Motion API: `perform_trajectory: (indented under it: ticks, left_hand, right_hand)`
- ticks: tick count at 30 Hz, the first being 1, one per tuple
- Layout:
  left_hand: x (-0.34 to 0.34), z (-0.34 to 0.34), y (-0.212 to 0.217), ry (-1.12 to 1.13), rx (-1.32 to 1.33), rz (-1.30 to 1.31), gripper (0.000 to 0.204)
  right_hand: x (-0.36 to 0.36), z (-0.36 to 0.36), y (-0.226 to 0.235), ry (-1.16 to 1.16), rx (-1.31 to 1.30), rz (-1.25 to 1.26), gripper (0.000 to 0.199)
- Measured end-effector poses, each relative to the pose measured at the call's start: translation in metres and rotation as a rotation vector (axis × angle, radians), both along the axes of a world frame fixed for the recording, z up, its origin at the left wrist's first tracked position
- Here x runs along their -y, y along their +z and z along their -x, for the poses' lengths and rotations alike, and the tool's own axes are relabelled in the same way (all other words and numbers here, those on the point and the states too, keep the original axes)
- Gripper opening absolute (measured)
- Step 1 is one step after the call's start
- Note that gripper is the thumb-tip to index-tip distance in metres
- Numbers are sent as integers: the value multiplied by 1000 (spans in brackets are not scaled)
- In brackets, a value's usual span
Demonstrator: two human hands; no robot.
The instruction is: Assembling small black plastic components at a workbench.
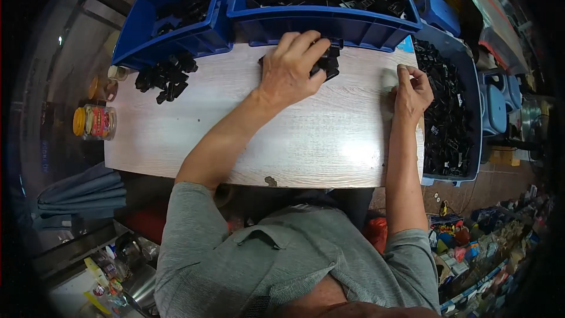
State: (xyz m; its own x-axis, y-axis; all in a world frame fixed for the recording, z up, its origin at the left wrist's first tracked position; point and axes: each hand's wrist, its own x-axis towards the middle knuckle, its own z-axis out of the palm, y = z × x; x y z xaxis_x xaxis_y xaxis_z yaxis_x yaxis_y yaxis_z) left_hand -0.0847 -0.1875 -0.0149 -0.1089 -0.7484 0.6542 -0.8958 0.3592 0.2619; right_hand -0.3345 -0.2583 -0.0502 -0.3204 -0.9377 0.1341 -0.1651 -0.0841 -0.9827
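My left hand (291,69) reaches to the far middle of the pale wood-grain table (259,141). Its fingers curl over a small heap of black plastic parts (332,63), close against the front wall of the large blue bin (323,26). The palm hides part of that heap. My right hand (414,91) is over the table's right edge, next to the grey-blue tub (474,159) of black parts. Thumb and forefinger are pinched together there; whatever they may hold is too small to make out. Another pile of black parts (168,78) lies at the far left.
A smaller blue bin (132,44) with some black parts stands at the back left. Jars, one with a yellow lid (79,122), are beyond the left edge. Blue stools (493,109) stand right of the tub. Assorted clutter (494,241) covers the floor at lower right.
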Motion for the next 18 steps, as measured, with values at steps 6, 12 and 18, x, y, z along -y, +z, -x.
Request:
perform_trajectory:
  ticks: [6,12,18]
  left_hand:
    - [4,10,-13,76,102,-7,53]
    - [0,12,-1,79,41,46,47]
    - [27,-2,52,-18,-39,385,32]
  right_hand:
    - [-1,-1,2,-8,37,14,23]
    - [0,-2,-2,4,45,13,22]
    - [1,-1,-5,18,32,51,22]
